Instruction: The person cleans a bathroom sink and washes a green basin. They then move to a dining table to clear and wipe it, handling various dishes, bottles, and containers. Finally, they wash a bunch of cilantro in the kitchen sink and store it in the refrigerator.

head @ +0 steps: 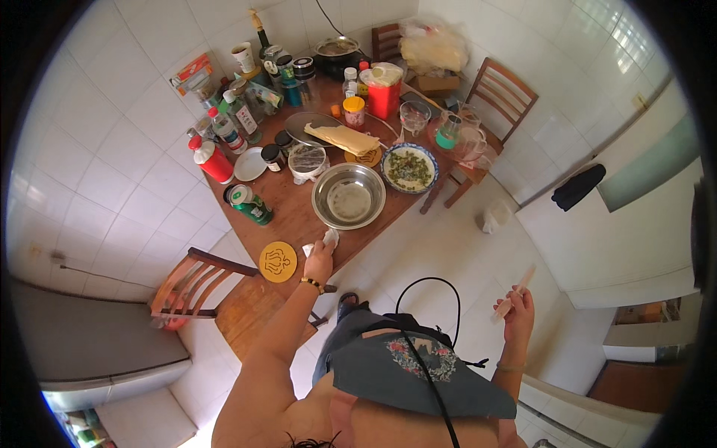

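My left hand point(319, 260) presses a crumpled white tissue point(331, 237) on the wooden table point(291, 224), near its front corner. A round yellow trivet point(278, 262) with a crown pattern lies left of that hand. Just beyond the hand stands a steel basin point(348, 196) with a little cloudy matter at its bottom. To the right of the table, my raised right hand point(518, 313) holds a thin, pale pinkish utensil point(516, 294), slightly blurred; its exact kind cannot be told. A blue-rimmed bowl point(409, 168) of food with chopped greens sits right of the basin.
Green cans point(253, 206), bottles point(227, 131), jars point(273, 158) and a white plate point(250, 164) crowd the table's left and back. A glass jug point(448, 133) stands at the right. Wooden chairs point(207, 291) flank the table. A black cable point(428, 369) hangs before my body.
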### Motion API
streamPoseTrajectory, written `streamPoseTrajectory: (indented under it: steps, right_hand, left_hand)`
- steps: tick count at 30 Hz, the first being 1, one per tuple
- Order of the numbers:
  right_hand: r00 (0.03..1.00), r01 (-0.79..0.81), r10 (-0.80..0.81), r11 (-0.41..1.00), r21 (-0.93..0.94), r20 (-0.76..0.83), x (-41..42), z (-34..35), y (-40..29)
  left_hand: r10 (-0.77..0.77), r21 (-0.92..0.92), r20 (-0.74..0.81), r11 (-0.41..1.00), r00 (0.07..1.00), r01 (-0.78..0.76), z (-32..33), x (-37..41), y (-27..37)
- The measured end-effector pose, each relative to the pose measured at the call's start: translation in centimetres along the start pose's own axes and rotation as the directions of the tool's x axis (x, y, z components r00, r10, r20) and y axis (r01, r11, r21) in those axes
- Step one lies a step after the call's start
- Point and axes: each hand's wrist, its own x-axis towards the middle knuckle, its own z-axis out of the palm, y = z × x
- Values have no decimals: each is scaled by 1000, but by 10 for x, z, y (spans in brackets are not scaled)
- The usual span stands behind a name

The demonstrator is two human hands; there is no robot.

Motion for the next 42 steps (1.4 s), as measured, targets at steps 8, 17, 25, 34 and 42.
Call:
streamPoseTrajectory:
  steps: [8,17,25,34,42]
  right_hand:
    - [999,-44,45,995,-85,15,29,-10,10]
    - [998,-15,27,981,-193,60,103,26,-27]
    - [997,25,-9,971,-239,71,165,67,-42]
    - [979,-11,69,957,-290,193,234,77,-49]
    - [930,23,108,936,-350,351,292,80,-83]
  left_hand:
    - [-253,92,-118,960,960,264,0,-13,-12]
    - [-232,97,-147,964,961,248,-2,43,-20]
    - [-245,99,-108,962,963,256,-5,11,12]
    - [-376,93,-231,910,897,405,22,10,42]
    - [-474,73,-287,855,832,513,45,14,85]
